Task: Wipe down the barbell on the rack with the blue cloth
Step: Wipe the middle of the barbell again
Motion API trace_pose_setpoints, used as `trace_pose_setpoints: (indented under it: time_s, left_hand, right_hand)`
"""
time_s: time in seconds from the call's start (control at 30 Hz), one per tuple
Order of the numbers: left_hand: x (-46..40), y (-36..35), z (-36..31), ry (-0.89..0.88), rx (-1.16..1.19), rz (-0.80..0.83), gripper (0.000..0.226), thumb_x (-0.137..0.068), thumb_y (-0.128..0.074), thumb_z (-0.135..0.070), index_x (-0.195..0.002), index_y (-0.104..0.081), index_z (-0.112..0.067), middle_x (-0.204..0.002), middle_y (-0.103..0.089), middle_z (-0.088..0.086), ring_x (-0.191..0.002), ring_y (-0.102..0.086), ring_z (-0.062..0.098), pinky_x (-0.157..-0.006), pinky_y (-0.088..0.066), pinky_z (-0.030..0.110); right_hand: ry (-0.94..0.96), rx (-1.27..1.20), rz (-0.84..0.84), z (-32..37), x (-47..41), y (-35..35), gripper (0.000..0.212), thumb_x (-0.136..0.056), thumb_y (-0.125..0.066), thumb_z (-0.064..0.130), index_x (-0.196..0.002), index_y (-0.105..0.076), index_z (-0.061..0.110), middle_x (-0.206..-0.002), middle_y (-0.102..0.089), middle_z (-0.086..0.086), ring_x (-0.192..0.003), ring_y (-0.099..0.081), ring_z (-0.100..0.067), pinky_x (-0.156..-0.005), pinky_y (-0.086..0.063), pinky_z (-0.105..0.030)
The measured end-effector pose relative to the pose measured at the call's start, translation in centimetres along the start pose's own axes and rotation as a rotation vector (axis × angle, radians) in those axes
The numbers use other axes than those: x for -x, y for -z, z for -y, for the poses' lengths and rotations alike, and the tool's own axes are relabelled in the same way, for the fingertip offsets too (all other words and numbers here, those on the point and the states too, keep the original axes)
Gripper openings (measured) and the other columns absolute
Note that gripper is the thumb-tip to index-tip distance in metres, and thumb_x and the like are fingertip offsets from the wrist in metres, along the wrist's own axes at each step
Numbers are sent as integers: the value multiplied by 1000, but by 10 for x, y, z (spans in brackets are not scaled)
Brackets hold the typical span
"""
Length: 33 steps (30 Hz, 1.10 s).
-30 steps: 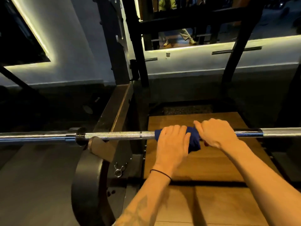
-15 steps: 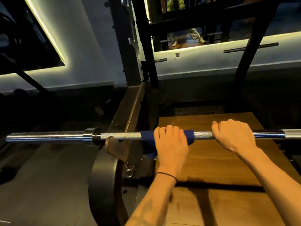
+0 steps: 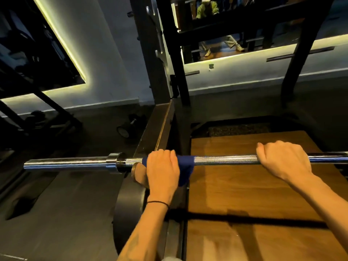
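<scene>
A steel barbell (image 3: 226, 160) lies level across the view, its smooth sleeve and collar out to the left. The blue cloth (image 3: 185, 164) is wrapped round the knurled shaft just right of the collar, a corner hanging below the bar. My left hand (image 3: 162, 171) grips the cloth round the bar, right beside the brown rack hook. My right hand (image 3: 282, 161) grips the bare shaft farther right, fingers curled over the top. A stretch of bare knurling shows between the two hands.
A black rack upright (image 3: 150, 53) and a safety arm (image 3: 160, 127) stand just behind my left hand. A wooden platform (image 3: 244, 194) lies under the bar. A dumbbell (image 3: 130, 127) rests on the dark floor at left. A mirror (image 3: 216, 25) on the far wall shows a person.
My left hand has slid the cloth leftward along the shaft, away from my right hand, up to the rack hook near the collar. My right hand has kept its hold on the bar.
</scene>
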<state>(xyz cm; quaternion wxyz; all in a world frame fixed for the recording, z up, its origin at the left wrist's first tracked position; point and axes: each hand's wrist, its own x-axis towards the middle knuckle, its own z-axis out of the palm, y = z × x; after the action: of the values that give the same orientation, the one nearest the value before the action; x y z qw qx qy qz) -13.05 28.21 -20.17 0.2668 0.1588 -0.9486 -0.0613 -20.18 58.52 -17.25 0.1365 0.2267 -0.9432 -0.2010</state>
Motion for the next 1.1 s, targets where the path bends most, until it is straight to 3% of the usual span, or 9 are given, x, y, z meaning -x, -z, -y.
trace_pose_setpoints:
  time_s: [0.1,0.2,0.4,0.5,0.63,0.83,0.93,1.03,1.1]
  left_hand:
    - [9,-2,-45,154,-11,-33,29,-100,-38,-25,-79,-57,-20,-76,-54,1,-82,-53,27,-104,-37,50]
    - [29,-7,-107,-28,18,54,25,-97,-39,-28,-87,-60,-22,-85,-57,2,-88,-53,29,-110,-32,53]
    - [70,-16,-177,-264,238,98,36,-102,-36,-36,-132,-52,-25,-135,-55,-3,-133,-45,23,-123,-21,49]
    - [48,-17,-136,-397,302,58,31,-103,-40,-34,-125,-58,-20,-118,-61,-1,-111,-54,19,-106,-39,37]
    - [11,-10,-45,-117,121,-91,30,-101,-42,-36,-88,-63,-20,-82,-61,0,-78,-56,23,-78,-40,40]
    - [7,7,-52,78,-89,44,37,-96,-29,-27,-76,-59,-20,-75,-59,4,-75,-54,27,-94,-41,49]
    - [26,1,-119,-102,83,88,31,-94,-32,-27,-79,-59,-22,-78,-58,2,-78,-55,27,-96,-39,49]
    - [46,-15,-154,-289,264,111,28,-101,-37,-33,-110,-63,-26,-105,-63,-6,-105,-53,19,-114,-30,45]
    - [41,-15,-146,-464,230,120,32,-102,-40,-36,-124,-59,-24,-112,-61,-5,-108,-53,20,-108,-35,41]
  right_hand:
    - [-77,-61,-15,0,2,0,40,-106,-31,35,-142,-45,22,-109,-67,5,-93,-67,-15,-62,-45,-27]
    - [-42,-48,-4,0,1,3,40,-106,-34,38,-142,-43,21,-109,-65,6,-91,-66,-14,-61,-42,-25]
    - [-195,-243,-38,3,2,10,39,-107,-31,36,-107,-68,23,-94,-72,4,-85,-70,-15,-71,-55,-29]
    - [-153,-217,-54,0,-2,3,40,-108,-28,35,-113,-66,22,-99,-72,2,-89,-70,-18,-69,-52,-31]
    - [-62,-82,-6,-2,-2,-7,46,-104,-21,33,-140,-48,25,-107,-68,5,-92,-67,-16,-59,-35,-30]
    - [-109,-81,-38,2,-1,-5,44,-105,-22,33,-137,-51,27,-102,-69,6,-89,-68,-16,-58,-35,-30]
    - [-147,-118,-28,1,-3,-2,52,-100,-15,34,-121,-62,26,-93,-68,4,-82,-67,-17,-57,-37,-31]
    - [-216,-196,-43,6,-1,3,41,-104,-34,33,-92,-70,19,-81,-70,0,-74,-69,-24,-63,-53,-34]
    - [-254,-239,-51,6,-1,2,42,-105,-37,33,-86,-71,17,-82,-72,-4,-77,-71,-28,-65,-53,-34]
